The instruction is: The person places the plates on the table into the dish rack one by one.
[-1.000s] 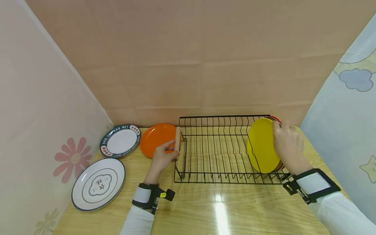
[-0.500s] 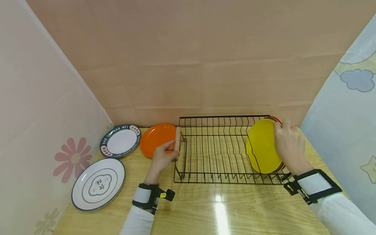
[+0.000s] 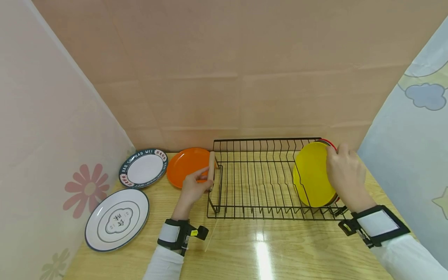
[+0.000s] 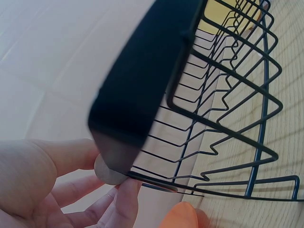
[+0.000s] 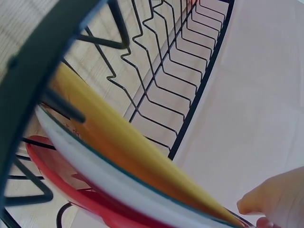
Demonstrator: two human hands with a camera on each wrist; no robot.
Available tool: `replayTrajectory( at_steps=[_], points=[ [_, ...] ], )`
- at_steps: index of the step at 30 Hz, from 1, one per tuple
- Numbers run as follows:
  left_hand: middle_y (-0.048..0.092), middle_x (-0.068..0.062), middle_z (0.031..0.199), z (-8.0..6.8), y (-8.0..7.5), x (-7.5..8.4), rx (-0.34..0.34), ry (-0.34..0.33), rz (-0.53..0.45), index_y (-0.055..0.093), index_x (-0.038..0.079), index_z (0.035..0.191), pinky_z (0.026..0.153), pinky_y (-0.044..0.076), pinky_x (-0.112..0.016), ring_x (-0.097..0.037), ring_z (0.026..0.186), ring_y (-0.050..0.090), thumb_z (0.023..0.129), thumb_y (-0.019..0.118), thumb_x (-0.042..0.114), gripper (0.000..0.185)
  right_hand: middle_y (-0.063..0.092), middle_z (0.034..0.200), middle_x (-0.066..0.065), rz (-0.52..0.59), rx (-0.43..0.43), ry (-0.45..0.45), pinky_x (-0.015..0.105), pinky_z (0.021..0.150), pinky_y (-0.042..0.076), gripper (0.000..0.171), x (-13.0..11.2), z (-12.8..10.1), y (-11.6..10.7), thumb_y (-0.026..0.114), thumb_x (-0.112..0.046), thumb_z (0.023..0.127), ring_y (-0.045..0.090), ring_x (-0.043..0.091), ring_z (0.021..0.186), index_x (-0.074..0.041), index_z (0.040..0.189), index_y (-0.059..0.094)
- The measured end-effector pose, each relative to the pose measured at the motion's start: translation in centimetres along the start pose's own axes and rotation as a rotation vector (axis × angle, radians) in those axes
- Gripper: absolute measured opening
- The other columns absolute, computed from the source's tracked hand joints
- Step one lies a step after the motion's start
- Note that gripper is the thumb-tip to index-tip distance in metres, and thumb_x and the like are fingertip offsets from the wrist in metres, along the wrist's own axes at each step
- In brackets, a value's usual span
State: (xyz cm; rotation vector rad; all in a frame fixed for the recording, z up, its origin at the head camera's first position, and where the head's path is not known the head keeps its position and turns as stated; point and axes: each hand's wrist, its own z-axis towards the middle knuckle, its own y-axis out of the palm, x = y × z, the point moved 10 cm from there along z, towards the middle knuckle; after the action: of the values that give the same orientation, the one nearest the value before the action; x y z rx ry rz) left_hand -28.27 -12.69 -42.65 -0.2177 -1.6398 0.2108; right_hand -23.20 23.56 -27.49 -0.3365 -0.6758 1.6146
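Both our hands are at work, one at each end of a black wire dish rack [image 3: 266, 179] standing on a wooden table [image 3: 266, 249]; going left to right, two white patterned plates lie flat by the left wall, a larger one [image 3: 117, 219] near us and a dark-rimmed one [image 3: 143, 168] behind it; beside them an orange plate [image 3: 187, 165] lies flat, just left of the rack; our left hand [image 3: 192, 190] curls its fingers and thumb round the rack's wooden handle [image 3: 211, 165], apparently to keep the rack steady; the rack's middle slots hold nothing; at its right end a yellow plate [image 3: 313, 175] stands on edge, held upright by the wires; the right wrist view shows a white plate [image 5: 118, 185] and a red plate [image 5: 76, 190] stacked on edge just behind it; our right hand [image 3: 344, 173] bends its fingers over the top rims of these plates, seemingly gripping them, though which plate it grasps we cannot tell.
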Motion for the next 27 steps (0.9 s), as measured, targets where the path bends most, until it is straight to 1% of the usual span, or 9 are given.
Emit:
replayTrajectory(
  at_steps=[3, 6, 10, 15, 18, 23, 27],
  points=[
    [0.063, -0.017, 0.104, 0.0, 0.0, 0.0, 0.001, 0.003, 0.006, 0.055, 0.015, 0.129, 0.068, 0.055, -0.044, -0.019, 0.071, 0.066, 0.081, 0.066, 0.007, 0.050, 0.036, 0.065, 0.018, 0.000, 0.024, 0.002, 0.031, 0.030, 0.024, 0.007, 0.0, 0.0, -0.4, 0.056, 0.002, 0.085, 0.032, 0.028, 0.044, 0.009, 0.085, 0.059],
    [0.064, -0.017, 0.104, 0.0, 0.0, 0.0, 0.000, 0.002, 0.000, 0.056, 0.015, 0.129, 0.069, 0.055, -0.044, -0.020, 0.072, 0.066, 0.081, 0.066, 0.007, 0.050, 0.041, 0.072, 0.021, 0.001, 0.014, 0.018, 0.034, 0.029, 0.028, 0.010, 0.1, -0.1, -0.6, 0.059, 0.002, 0.083, 0.037, 0.033, 0.050, 0.008, 0.091, 0.060],
    [0.064, -0.017, 0.104, -0.1, 0.0, 0.1, 0.000, 0.007, -0.008, 0.055, 0.014, 0.129, 0.069, 0.055, -0.045, -0.020, 0.072, 0.066, 0.081, 0.066, 0.006, 0.050, 0.046, 0.083, 0.024, 0.017, -0.023, 0.039, 0.038, 0.029, 0.032, 0.022, 0.2, -0.3, -0.7, 0.065, 0.002, 0.079, 0.042, 0.038, 0.058, 0.008, 0.099, 0.061],
    [0.064, -0.018, 0.103, -0.1, 0.0, 0.2, -0.002, 0.019, -0.010, 0.055, 0.013, 0.129, 0.068, 0.055, -0.045, -0.021, 0.072, 0.066, 0.081, 0.066, 0.005, 0.051, 0.051, 0.097, 0.025, 0.035, -0.062, 0.060, 0.040, 0.028, 0.032, 0.039, 0.4, -0.3, -1.1, 0.070, -0.002, 0.076, 0.047, 0.042, 0.065, 0.003, 0.113, 0.059],
    [0.064, -0.018, 0.103, -0.1, 0.0, 0.2, -0.002, 0.020, -0.012, 0.055, 0.013, 0.129, 0.069, 0.055, -0.045, -0.022, 0.073, 0.066, 0.081, 0.066, 0.006, 0.050, 0.053, 0.103, 0.026, 0.037, -0.070, 0.047, 0.041, 0.029, 0.032, 0.047, 0.4, -0.4, -1.4, 0.071, -0.004, 0.074, 0.049, 0.046, 0.070, 0.000, 0.119, 0.056],
    [0.064, -0.017, 0.103, -0.2, -0.1, 0.2, 0.004, 0.020, -0.002, 0.057, 0.013, 0.128, 0.066, 0.056, -0.041, -0.022, 0.076, 0.066, 0.080, 0.066, 0.006, 0.049, 0.055, 0.109, 0.027, 0.054, -0.056, 0.013, 0.046, 0.033, 0.037, 0.054, 0.4, -0.5, -2.1, 0.073, -0.006, 0.072, 0.052, 0.049, 0.079, -0.002, 0.122, 0.055],
    [0.064, -0.018, 0.103, -0.1, -0.1, 0.3, 0.002, 0.029, -0.002, 0.057, 0.012, 0.128, 0.065, 0.056, -0.039, -0.021, 0.077, 0.066, 0.080, 0.066, 0.006, 0.049, 0.055, 0.113, 0.027, 0.082, -0.071, 0.024, 0.053, 0.039, 0.041, 0.054, 0.9, -0.8, -2.4, 0.073, -0.006, 0.071, 0.052, 0.050, 0.087, -0.002, 0.122, 0.055]
  ],
)
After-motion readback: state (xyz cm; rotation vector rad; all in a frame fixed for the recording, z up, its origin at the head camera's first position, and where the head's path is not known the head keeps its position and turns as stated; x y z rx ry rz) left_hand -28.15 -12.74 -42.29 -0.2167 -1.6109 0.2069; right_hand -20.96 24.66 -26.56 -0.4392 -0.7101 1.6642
